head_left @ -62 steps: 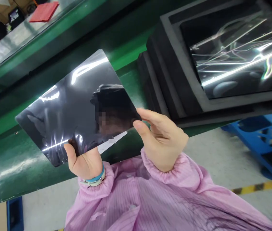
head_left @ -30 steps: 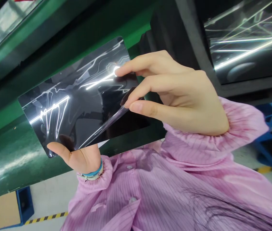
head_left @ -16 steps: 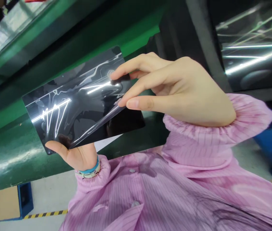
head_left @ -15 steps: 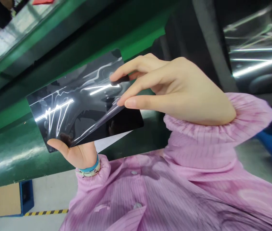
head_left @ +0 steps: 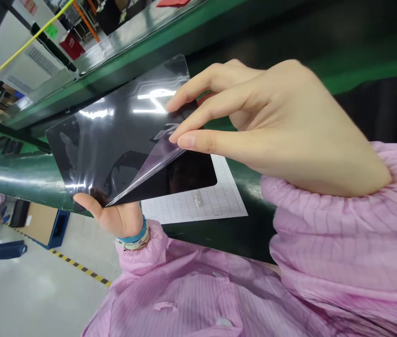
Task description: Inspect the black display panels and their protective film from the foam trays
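A glossy panel (head_left: pixel 121 126), seemingly stiff, slippery and best taken by its edges, is held in the left hand (head_left: pixel 119 217), near edge under the thumb, while limp-looking clear film (head_left: pixel 156 159) is pinched at its lifted corner by the right hand (head_left: pixel 282 121).

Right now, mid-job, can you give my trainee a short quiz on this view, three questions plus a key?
1. True or false: the clear film lies flat over the whole black panel.
2. The printed sheet is: (a) on top of the panel, (b) partly hidden by the panel, (c) pinched in the right hand.
3. Fill in: the blue wristband is on the ____ arm.

Key: 1. False; one corner is raised in the right hand's fingers. 2. b. 3. left.
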### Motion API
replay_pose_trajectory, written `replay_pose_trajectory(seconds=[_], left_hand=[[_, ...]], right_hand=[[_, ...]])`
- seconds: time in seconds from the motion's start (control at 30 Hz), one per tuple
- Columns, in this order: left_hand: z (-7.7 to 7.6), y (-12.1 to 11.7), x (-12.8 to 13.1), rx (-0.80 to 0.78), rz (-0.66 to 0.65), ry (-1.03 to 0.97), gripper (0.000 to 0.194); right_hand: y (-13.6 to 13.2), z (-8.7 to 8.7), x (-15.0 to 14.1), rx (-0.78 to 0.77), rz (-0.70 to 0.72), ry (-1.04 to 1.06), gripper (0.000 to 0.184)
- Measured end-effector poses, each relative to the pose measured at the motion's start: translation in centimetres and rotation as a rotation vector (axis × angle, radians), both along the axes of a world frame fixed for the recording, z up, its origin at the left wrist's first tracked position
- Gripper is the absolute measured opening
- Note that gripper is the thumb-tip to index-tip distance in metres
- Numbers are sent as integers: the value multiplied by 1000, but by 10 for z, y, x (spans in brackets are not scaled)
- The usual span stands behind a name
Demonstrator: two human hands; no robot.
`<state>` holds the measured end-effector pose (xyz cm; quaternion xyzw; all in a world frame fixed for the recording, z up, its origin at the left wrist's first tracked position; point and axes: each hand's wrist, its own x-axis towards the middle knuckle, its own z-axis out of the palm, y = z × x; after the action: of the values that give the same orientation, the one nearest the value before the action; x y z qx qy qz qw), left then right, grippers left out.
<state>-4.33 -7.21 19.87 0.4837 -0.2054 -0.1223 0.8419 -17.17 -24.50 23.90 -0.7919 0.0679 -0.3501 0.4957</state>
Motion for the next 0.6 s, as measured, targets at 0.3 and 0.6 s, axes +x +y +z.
replay_pose_trajectory(seconds=[0.3, 0.6], left_hand=[[2, 11, 6, 9, 112, 5, 56], [2, 10, 6, -162, 75, 56, 39]], right_hand=[[2, 11, 1, -53, 28, -92, 17], [3, 16, -7, -97, 74, -79, 24]])
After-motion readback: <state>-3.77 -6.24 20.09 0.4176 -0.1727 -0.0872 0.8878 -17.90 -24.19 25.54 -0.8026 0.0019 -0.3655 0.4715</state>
